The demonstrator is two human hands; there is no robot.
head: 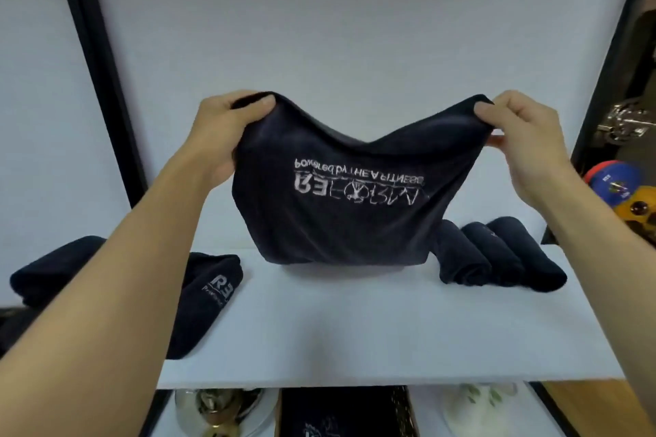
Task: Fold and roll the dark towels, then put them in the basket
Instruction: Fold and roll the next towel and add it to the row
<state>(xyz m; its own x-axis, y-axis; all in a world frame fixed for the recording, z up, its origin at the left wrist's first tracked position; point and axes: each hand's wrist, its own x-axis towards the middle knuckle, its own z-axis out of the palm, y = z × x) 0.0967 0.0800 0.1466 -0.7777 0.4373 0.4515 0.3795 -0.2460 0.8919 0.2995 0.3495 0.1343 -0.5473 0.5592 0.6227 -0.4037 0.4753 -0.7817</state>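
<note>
We pinch the towel (340, 188) top corners, left hand (222, 133) and right hand (521, 138), so it hangs flat for folding; rolled towels (497, 255) wait far right on the table (355, 330).

White flat surface (355, 330), viewed from above its near edge. At left, a loose heap of dark towels (213, 291) lies on it, with white lettering beginning "RE" on the top layer. At right, toward the back, three rolled dark towels (495, 259) lie side by side, touching, one end of each turned toward the viewer. Between the two groups, the lower fold of a hanging dark towel (340, 216) reaches down to the surface; contact cannot be confirmed.
</note>
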